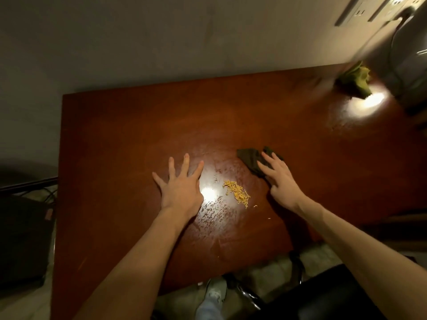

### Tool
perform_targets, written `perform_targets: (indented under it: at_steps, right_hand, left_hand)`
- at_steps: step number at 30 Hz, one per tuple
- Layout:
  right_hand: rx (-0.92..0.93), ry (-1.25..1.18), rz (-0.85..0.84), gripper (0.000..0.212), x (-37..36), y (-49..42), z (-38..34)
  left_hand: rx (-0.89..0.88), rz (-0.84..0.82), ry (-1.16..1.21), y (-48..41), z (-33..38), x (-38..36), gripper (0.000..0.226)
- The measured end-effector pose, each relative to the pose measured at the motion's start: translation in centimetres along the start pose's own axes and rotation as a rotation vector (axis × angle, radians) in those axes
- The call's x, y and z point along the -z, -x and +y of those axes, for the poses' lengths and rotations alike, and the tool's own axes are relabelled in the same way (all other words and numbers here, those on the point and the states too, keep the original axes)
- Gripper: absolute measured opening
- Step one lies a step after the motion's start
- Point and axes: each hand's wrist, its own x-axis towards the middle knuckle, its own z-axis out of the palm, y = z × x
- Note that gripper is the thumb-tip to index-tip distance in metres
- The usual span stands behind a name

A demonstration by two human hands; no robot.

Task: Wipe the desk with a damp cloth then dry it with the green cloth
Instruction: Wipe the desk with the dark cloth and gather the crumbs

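Observation:
A dark damp cloth (250,159) lies crumpled on the brown wooden desk (129,135), right of centre. My right hand (280,181) rests flat on the cloth's near part with fingers straight. My left hand (181,185) lies flat on the bare desk with fingers spread, left of a small pile of yellow crumbs (238,192). The green cloth (357,79) sits bunched at the far right corner of the desk. Wet streaks and droplets shine on the wood around the crumbs.
A grey wall runs behind the desk, with sockets (360,10) at the top right. A black chair (335,294) stands at the desk's near right edge. Dark furniture (20,239) and cables sit on the floor to the left.

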Motion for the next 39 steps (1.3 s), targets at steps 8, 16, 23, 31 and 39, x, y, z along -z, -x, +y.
perform_targets:
  at_steps: [8,16,23,31,39]
  right_hand:
    - [-0.246,-0.010,0.137,0.078,3.4,-6.9,1.9]
    - [0.031,-0.026,0.026,0.073,0.9,0.1,1.7]
    - [-0.157,-0.052,0.112,0.071,2.7,-5.0,3.2]
    - [-0.396,-0.170,0.304,0.075,-2.6,8.7,-0.4]
    - [-0.837,-0.284,0.588,0.073,-6.7,8.0,-9.6]
  left_hand:
    - [0.022,-0.146,-0.118,-1.8,0.7,1.4,0.081]
    - [0.073,-0.369,-0.150,-4.5,1.8,3.8,0.093]
    - [0.060,-0.366,-0.175,-4.1,1.8,3.8,0.092]
    - [-0.009,-0.294,-0.240,-2.9,1.4,3.8,0.083]
    - [-0.001,-0.290,-0.235,-3.0,1.6,3.7,0.087]
